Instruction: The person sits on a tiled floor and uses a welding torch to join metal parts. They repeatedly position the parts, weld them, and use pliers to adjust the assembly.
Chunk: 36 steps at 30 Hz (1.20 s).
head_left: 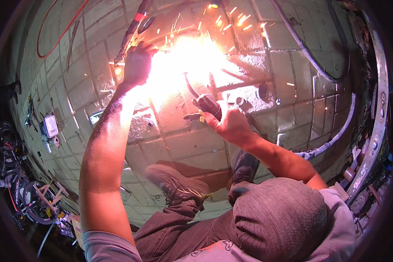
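My right hand (233,124) is wrapped around the handle of a welding torch (208,105). The torch's bent neck (190,85) reaches up into a white arc glare, and its tip is lost in the light. Sparks fly up and to the right from there. My left hand (139,65) is at the glare's left edge, fingers curled; whatever they grip is washed out. Just beyond it lies a long dark tool with a red band (139,17). A small dark tool (191,117) is on the floor below the torch handle.
A pale hose (299,41) curves across the right, and an orange hose (38,39) loops at the far left. A white box-shaped device (51,125) sits on the tiled floor (196,142). Clutter with a wheel (32,196) fills the lower left; a metal beam (377,109) borders the right.
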Available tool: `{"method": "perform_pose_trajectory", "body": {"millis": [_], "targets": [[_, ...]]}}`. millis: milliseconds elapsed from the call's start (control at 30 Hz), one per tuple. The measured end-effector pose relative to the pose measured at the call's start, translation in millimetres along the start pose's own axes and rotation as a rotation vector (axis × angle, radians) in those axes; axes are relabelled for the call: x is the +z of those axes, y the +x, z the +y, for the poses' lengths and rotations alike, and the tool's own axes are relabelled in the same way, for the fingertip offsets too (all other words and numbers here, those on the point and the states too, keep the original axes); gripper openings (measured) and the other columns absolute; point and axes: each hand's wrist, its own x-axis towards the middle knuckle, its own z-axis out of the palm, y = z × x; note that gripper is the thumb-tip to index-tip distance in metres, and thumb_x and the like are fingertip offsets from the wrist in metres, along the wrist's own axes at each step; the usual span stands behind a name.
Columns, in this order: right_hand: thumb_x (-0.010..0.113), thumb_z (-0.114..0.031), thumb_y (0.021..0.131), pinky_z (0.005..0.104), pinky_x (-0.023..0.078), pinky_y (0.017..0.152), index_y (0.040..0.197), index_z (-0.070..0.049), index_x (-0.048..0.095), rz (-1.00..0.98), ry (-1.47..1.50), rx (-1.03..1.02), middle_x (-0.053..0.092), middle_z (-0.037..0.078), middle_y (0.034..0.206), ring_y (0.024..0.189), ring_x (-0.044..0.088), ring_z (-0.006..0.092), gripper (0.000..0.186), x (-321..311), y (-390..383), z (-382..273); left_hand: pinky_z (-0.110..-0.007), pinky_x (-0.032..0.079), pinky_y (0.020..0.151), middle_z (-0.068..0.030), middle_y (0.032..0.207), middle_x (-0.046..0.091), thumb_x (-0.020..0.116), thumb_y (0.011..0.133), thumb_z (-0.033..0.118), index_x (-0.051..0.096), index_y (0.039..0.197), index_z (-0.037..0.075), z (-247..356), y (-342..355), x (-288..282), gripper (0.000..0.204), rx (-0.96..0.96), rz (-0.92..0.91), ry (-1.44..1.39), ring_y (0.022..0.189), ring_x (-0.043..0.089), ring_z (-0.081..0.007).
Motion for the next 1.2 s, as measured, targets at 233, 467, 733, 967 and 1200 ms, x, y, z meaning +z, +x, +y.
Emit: {"method": "perform_pose_trajectory", "body": {"millis": [233, 467, 733, 967, 1200], "targets": [[0.063, -0.04, 0.091, 0.0429, 0.05, 0.061, 0.111, 0.0, 0.057, -0.119, 0.071, 0.048, 0.063, 0.02, 0.073, 0.068, 0.066, 0.0351, 0.045, -3, -7, 0, -0.037, 0.045, 0.083, 0.0041, 0.094, 0.067, 0.069, 0.079, 0.017, 0.072, 0.09, 0.015, 26, 12, -19, 0.012, 0.082, -0.041, 0.088, 0.098, 0.058, -0.0183], [0.064, -0.035, 0.092, 0.039, 0.045, 0.038, 0.101, 0.009, 0.054, 0.038, -0.1, -0.356, 0.054, 0.012, 0.054, 0.044, 0.058, 0.0268, 0.046, 11, -6, 19, -0.035, 0.043, 0.085, 0.007, 0.098, 0.066, 0.07, 0.079, 0.017, 0.072, 0.093, 0.017, 31, 12, -28, 0.015, -0.007, -0.163, 0.172, 0.103, 0.056, -0.0166], [0.064, -0.036, 0.092, 0.0387, 0.043, 0.035, 0.096, 0.01, 0.053, 0.146, -0.287, -0.449, 0.053, 0.013, 0.053, 0.041, 0.056, 0.0262, 0.048, 17, -1, 28, -0.035, 0.043, 0.086, 0.0077, 0.099, 0.065, 0.07, 0.079, 0.018, 0.072, 0.096, 0.019, 32, 10, -24, 0.017, -0.026, -0.164, 0.238, 0.103, 0.056, -0.0165], [0.064, -0.035, 0.092, 0.0396, 0.044, 0.035, 0.095, 0.012, 0.053, 0.186, -0.315, -0.507, 0.054, 0.013, 0.054, 0.041, 0.056, 0.0271, 0.049, 19, 2, 31, -0.035, 0.043, 0.086, 0.0076, 0.098, 0.066, 0.07, 0.08, 0.018, 0.073, 0.096, 0.018, 32, 11, -26, 0.016, -0.039, -0.175, 0.201, 0.102, 0.056, -0.0159], [0.066, -0.028, 0.091, 0.0381, 0.046, 0.038, 0.102, 0.014, 0.053, 0.107, -0.233, -0.474, 0.055, 0.013, 0.06, 0.045, 0.057, 0.0246, 0.045, 8, -10, 18, -0.035, 0.042, 0.087, 0.0068, 0.099, 0.066, 0.067, 0.082, 0.018, 0.072, 0.098, 0.019, 32, 11, -28, 0.017, -0.025, -0.176, 0.207, 0.103, 0.055, -0.0158]]}}
